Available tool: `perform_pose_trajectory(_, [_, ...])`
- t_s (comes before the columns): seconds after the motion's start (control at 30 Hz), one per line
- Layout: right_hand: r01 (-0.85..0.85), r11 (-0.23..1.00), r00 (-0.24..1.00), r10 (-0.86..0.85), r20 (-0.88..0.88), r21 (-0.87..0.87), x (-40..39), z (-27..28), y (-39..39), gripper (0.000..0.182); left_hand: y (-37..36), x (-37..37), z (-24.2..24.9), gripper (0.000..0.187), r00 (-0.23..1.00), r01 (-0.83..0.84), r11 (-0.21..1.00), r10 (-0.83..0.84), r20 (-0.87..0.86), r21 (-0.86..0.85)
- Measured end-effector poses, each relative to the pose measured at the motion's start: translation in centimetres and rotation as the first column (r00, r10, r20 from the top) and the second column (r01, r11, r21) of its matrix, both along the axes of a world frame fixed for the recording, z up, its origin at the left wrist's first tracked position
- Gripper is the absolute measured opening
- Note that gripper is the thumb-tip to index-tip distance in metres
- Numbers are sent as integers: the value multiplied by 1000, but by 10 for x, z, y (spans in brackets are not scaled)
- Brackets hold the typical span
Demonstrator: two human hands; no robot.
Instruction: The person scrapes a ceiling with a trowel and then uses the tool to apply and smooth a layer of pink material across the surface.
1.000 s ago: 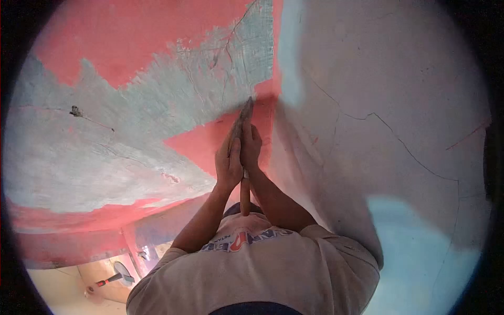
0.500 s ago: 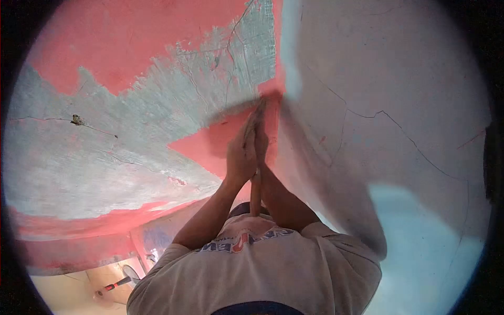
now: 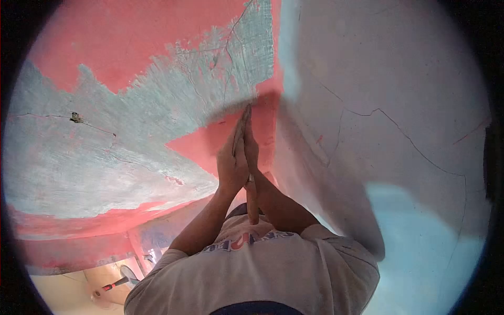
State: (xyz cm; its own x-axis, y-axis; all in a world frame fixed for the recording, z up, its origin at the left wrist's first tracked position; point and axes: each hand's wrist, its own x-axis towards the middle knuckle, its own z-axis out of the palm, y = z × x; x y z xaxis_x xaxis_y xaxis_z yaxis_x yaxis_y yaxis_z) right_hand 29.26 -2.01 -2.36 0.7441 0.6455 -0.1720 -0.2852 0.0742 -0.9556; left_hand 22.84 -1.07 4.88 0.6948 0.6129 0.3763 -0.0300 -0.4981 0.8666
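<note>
Both hands are raised in front of my chest, palms pressed together and fingers stretched upward. My left hand [image 3: 229,164] is on the left side, and my right hand [image 3: 252,151] lies against it from the right. Between the palms they hold a slim tool with a brown handle [image 3: 252,203]; its rounded end sticks out below the hands toward my shirt. A small pale band shows on the tool near the wrists. Its upper part is hidden between the palms.
A pink wall with grey, scraped-looking patches [image 3: 131,152] and cracks stands ahead and left. It meets a paler, cracked wall [image 3: 415,94] at a corner on the right. A tool with a red and black handle [image 3: 116,284] is at the lower left.
Both hands, still pressed together around the tool, have shifted left and slightly down. The handle's end has also dropped a little toward the shirt.
</note>
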Motion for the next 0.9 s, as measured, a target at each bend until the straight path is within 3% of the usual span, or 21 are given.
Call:
perform_pose_trajectory(0.1, [109, 973, 947, -164, 276, 204, 13, -22, -1, 59, -7, 16, -8, 43, 999, -34, 999, 33, 37, 36])
perform_pose_trajectory(0.17, [88, 940, 983, -135, 122, 330, 24, -40, 6, 60, -6, 22, -11, 42, 998, -38, 998, 36, 50, 47])
perform_pose_trajectory(0.23, [95, 955, 973, -149, 174, 282, 20, -38, 4, 61, -6, 18, -11, 42, 999, -24, 1000, 24, 37, -9])
perform_pose_trajectory(0.27, [119, 977, 938, -170, 302, 178, 9, -38, 3, 61, -5, 10, -10, 43, 999, -29, 1000, 30, 43, -11])
perform_pose_trajectory(0.43, [204, 971, 937, -231, 261, 126, 6, -31, 14, 60, -1, -1, 1, 43, 999, -16, 1000, 16, 46, 1])
perform_pose_trajectory(0.47, [212, 964, 934, -248, 259, 159, 12, -27, 10, 60, -3, 9, 4, 43, 1000, -21, 993, 21, -1, 113])
perform_pose_trajectory(0.6, [186, 970, 947, -220, 236, 158, 27, -17, 0, 60, 3, 32, -18, 43, 995, 36, 996, -44, 94, 85])
perform_pose_trajectory(0.73, [195, 972, 958, -217, 190, 127, 16, -28, -1, 60, 3, 0, -7, 44, 997, -34, 999, 33, 76, 8])
perform_pose_trajectory(0.83, [199, 972, 963, -218, 161, 126, 12, -31, -4, 59, 3, 14, -8, 44, 1000, -9, 999, 9, 4, 35])
perform_pose_trajectory(0.9, [199, 971, 964, -218, 154, 129, 15, -29, -7, 59, 4, 32, -15, 43, 996, 40, 996, -46, 80, 77])
